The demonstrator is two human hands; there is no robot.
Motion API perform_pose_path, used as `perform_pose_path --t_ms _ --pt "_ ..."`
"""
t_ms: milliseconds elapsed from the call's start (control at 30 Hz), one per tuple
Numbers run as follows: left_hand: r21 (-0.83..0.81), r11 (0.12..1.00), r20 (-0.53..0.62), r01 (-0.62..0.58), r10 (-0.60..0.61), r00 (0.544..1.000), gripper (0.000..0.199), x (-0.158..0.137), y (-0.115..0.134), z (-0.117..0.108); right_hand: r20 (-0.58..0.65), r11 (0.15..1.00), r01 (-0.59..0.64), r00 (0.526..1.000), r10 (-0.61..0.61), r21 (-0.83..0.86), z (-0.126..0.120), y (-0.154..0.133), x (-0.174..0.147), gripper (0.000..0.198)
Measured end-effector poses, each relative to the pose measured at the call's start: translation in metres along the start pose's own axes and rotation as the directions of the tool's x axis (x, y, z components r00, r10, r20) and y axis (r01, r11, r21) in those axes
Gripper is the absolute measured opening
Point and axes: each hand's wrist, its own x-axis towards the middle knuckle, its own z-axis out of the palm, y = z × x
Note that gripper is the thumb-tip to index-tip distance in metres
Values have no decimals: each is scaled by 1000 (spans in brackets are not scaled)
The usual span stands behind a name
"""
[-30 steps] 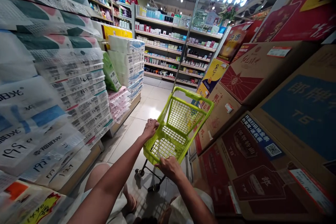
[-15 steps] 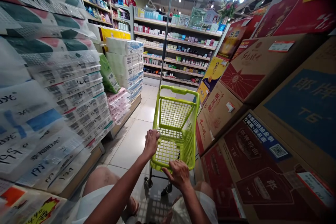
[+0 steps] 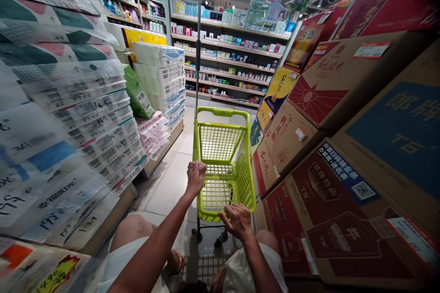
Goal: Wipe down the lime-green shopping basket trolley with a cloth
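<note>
A small lime-green plastic shopping cart [image 3: 244, 176] with grid walls stands upright on the floor in front of my knees. From its far left corner rises a thin upright pole [image 3: 198, 55]. My left hand [image 3: 196, 176] is closed over the cart's left rim, fingers curled in. On the near rim, right of its middle, my right hand [image 3: 238, 219] is closed with the fingers over the edge and the thumb toward the left. Nothing lies in the visible part of the basket. Dark wheels [image 3: 221, 238] show under the near end.
Plastic-wrapped paper packs [image 3: 92, 119] are piled along the left on low wooden platforms [image 3: 177, 136]. Stacked cardboard cartons [image 3: 347, 233] line the right, close to the cart. Beyond a strip of tiled floor [image 3: 161, 181], shelves of small boxed goods [image 3: 233, 57] cross the far end.
The cart's far end and its pole have swung left in view, and the cart now points straighter ahead. Both hands have stayed on its rim. The view has tipped slightly downward.
</note>
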Motion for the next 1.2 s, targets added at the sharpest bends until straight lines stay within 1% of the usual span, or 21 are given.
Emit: perform_pose_path --t_ms 133,200,233,300,367,433,467,533,600,667,733,767,800,833,867,933,1000,1067,1100,1133,1200 --pt "-54 998 -70 -32 28 997 17 -93 -9 2 13 1000 3 1000 -4 21 -6 8 -1 51" --pt "-74 997 -70 -30 25 997 18 -119 -10 4 4 999 -28 1000 27 35 -5 8 -2 51" --pt "-84 996 -61 -21 16 998 19 -121 -10 4 -16 998 -63 998 64 31 -3 6 -3 50" --pt "-104 994 -37 20 -24 999 21 -104 -10 2 -91 987 -161 983 161 3 3 2 -5 45" --pt "-121 988 -30 97 -101 994 24 -66 -10 -3 -176 970 -243 955 238 -8 11 -1 -8 42" --pt "-131 973 -54 189 -198 979 23 -26 -9 -9 -214 968 -252 944 249 12 18 0 -11 41" --pt "-126 972 -75 199 -210 975 22 -11 -8 -11 -214 970 -240 947 241 30 20 2 -12 41" --pt "-116 977 -108 178 -190 976 19 -3 -6 -13 -192 974 -220 955 227 59 23 10 -15 41" --pt "-116 988 -119 100 -113 986 17 -27 -3 -9 -163 973 -215 960 226 81 22 21 -18 41" --pt "-128 992 -117 9 -24 993 16 -73 -1 0 -143 974 -204 966 217 99 17 31 -20 41" --pt "-124 991 -119 -39 24 993 15 -122 0 11 -131 973 -204 967 218 109 10 38 -22 43" --pt "-119 991 -103 -57 45 994 14 -140 1 16 -124 971 -210 967 223 111 7 40 -22 43" --pt "-114 991 -85 -74 64 994 13 -152 2 20 -120 969 -220 965 233 113 3 40 -21 43" --pt "-107 990 -67 -92 85 994 12 -155 2 23 -122 966 -233 961 246 115 0 38 -20 43" --pt "-100 989 -53 -107 102 993 12 -149 2 24 -133 961 -248 956 263 119 -3 34 -19 43" --pt "-80 991 -66 -104 99 993 13 -116 0 23 -172 950 -282 937 303 136 -6 18 -15 40" --pt "-59 997 -136 -39 30 990 17 -69 -3 18 -200 938 -306 921 336 166 -4 -3 -11 38" --pt "-46 998 -223 40 -50 974 17 -33 -5 17 -188 936 -294 925 329 191 2 -24 -8 34" --pt "-45 998 -260 53 -63 963 16 -26 -6 19 -182 939 -283 930 318 193 5 -32 -6 32" --pt "-48 998 -288 46 -58 956 16 -27 -7 22 -174 942 -279 934 311 187 9 -39 -6 31" --pt "-66 998 -315 -4 -17 949 18 -51 -9 34 -160 944 -292 935 316 156 16 -47 -6 32"
